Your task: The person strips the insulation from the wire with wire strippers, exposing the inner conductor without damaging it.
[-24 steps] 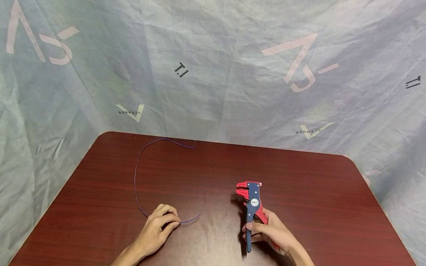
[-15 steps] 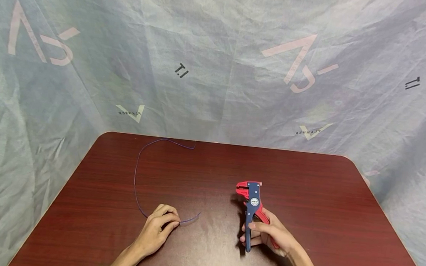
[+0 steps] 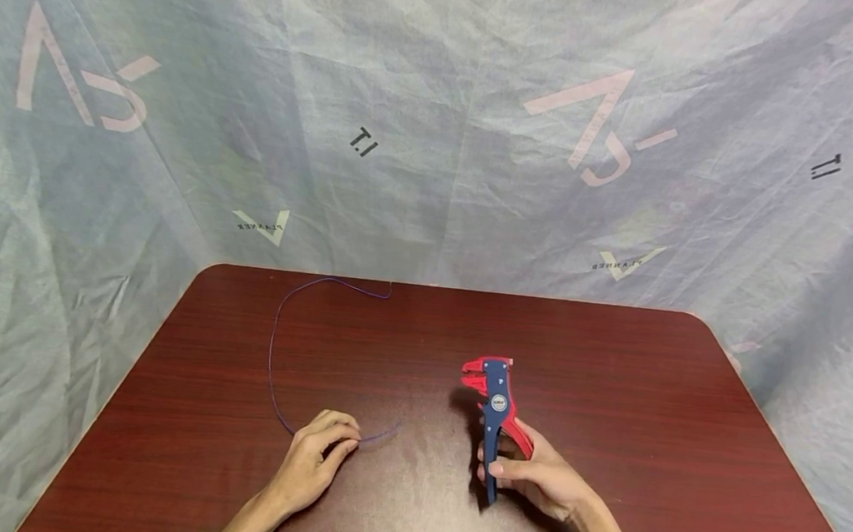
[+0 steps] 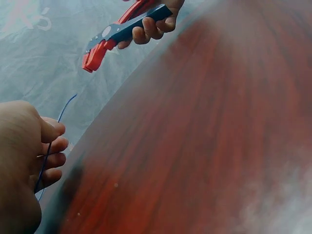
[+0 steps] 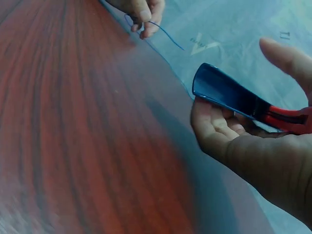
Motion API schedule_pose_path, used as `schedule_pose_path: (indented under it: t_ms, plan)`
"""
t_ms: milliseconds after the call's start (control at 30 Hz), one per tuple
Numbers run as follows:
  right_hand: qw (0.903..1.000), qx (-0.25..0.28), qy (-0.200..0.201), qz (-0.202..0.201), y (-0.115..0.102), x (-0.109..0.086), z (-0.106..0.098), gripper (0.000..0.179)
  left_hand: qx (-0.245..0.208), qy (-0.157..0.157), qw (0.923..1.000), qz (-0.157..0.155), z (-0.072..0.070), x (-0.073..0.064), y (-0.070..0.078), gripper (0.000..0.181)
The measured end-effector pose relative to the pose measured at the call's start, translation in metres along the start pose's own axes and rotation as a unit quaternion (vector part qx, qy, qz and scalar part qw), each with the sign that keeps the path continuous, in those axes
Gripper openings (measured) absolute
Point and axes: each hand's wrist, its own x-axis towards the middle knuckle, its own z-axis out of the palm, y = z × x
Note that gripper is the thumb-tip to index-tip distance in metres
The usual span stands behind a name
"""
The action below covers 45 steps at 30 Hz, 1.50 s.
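My left hand (image 3: pixel 315 455) pinches a thin blue-purple wire (image 3: pixel 272 354) between thumb and fingers, a short free end sticking out to the right. In the left wrist view the wire's tip (image 4: pixel 72 97) curves upward past the thumb. A wire stripper (image 3: pixel 497 401) with a dark blue body, red handle and red jaws is held in my right hand (image 3: pixel 548 478). The jaws face left, toward the wire end, with a gap between. In the right wrist view, fingers curl under the blue handle (image 5: pixel 222 90) while the thumb stands away from it.
A dark red wood-grain table (image 3: pixel 614 373) lies beneath both hands. From the left hand, the wire loops back to the far table edge. Grey printed cloth (image 3: pixel 444 134) hangs behind the table and at both sides.
The wire stripper has shifted slightly left and tilted a little, its red handle standing farther from the blue one. My right thumb sits lower on it. The left hand stays nearly still.
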Motion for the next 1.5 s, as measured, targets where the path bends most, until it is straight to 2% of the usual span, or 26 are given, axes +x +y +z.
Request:
schedule_pose_path:
  t_ms: [233, 333, 533, 667, 867, 1200, 1500]
  plan:
    - [0.9998, -0.014, 0.013, 0.002, 0.008, 0.002, -0.001, 0.047, -0.007, 0.002, 1.0000, -0.006, 0.001, 0.002, 0.005, 0.020]
    - [0.9998, -0.016, -0.006, -0.007, 0.009, 0.003, 0.000, 0.047, -0.010, 0.004, 0.9999, -0.006, 0.001, 0.002, 0.006, 0.021]
    - [0.9976, 0.013, -0.067, -0.013, 0.009, 0.005, 0.003, 0.045, -0.033, 0.000, 0.9993, -0.018, 0.001, 0.004, 0.010, 0.018]
    - [0.9973, 0.012, -0.070, -0.019, 0.010, 0.004, 0.005, 0.043, -0.018, 0.005, 0.9994, -0.027, 0.001, 0.005, 0.012, 0.016]
    - [0.9983, -0.002, -0.050, -0.029, 0.008, 0.004, 0.008, 0.042, -0.020, 0.023, 0.9994, -0.015, 0.001, 0.008, 0.015, 0.020]
    - [0.9975, 0.020, -0.056, -0.038, 0.003, 0.006, 0.013, 0.032, -0.022, 0.046, 0.9987, -0.009, 0.003, 0.014, 0.021, 0.021]
    - [0.9970, 0.016, -0.063, -0.043, 0.001, 0.009, 0.015, 0.031, -0.045, 0.078, 0.9956, 0.026, 0.006, 0.019, 0.025, 0.027]
